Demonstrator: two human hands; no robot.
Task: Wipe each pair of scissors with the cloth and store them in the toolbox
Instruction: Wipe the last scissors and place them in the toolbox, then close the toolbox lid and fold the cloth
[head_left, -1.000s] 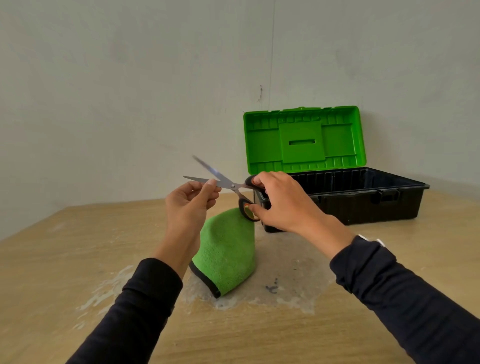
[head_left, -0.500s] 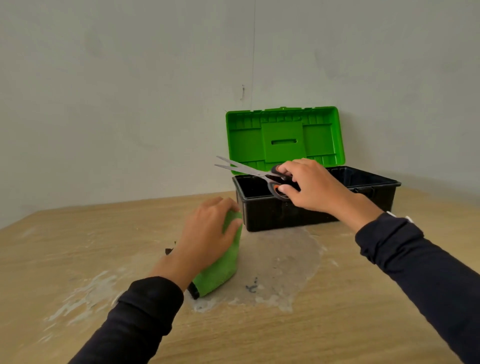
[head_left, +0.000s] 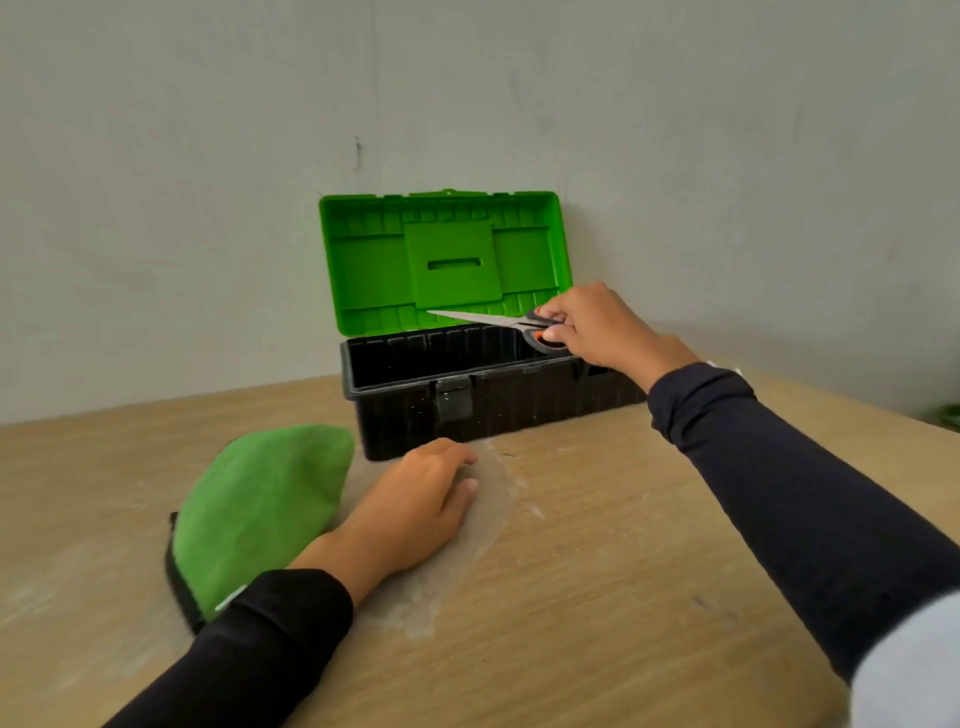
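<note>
wood table (head_left: 571, 597): r hand (head_left: 592, 325) grips steel scissors (head_left: 498, 323) over toolbox (head_left: 467, 410); l hand (head_left: 415, 499) flat, relaxed.

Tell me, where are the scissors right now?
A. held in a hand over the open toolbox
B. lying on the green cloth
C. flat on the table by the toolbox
A: the right hand grips the scissors by the handles above the open toolbox, blades together.

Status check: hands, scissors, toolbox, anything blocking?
Right hand grips scissors by the handles, blades closed, above open toolbox. Left hand resting on table beside cloth. Nothing blocking.
</note>
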